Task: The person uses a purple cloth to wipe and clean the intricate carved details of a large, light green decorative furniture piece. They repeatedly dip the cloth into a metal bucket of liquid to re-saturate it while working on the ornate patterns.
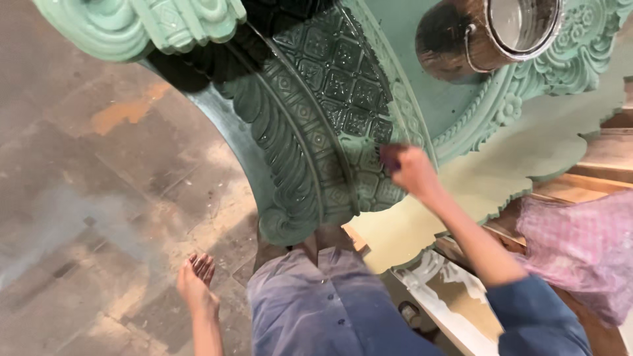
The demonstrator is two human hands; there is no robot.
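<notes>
Workshop floor & wood stuff
Gray concrete floor (99,171), dusty, w/ an orange patch (125,112). Wood planks (593,171) on the right side, pink checked cloth (583,244) lying over them. Soft light.

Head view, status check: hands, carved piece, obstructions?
Right hand pressing dark pad onto green carved panel. Left hand hanging free, empty. Paint can sits on panel, clear of hand.

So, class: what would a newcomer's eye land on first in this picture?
The big green carved panel fills the top centre, its darker band glossy beside paler mint parts. The right hand presses a small dark pad against that carving, while the left hand hangs free over the concrete floor. A brown pot sits at upper right.
</notes>
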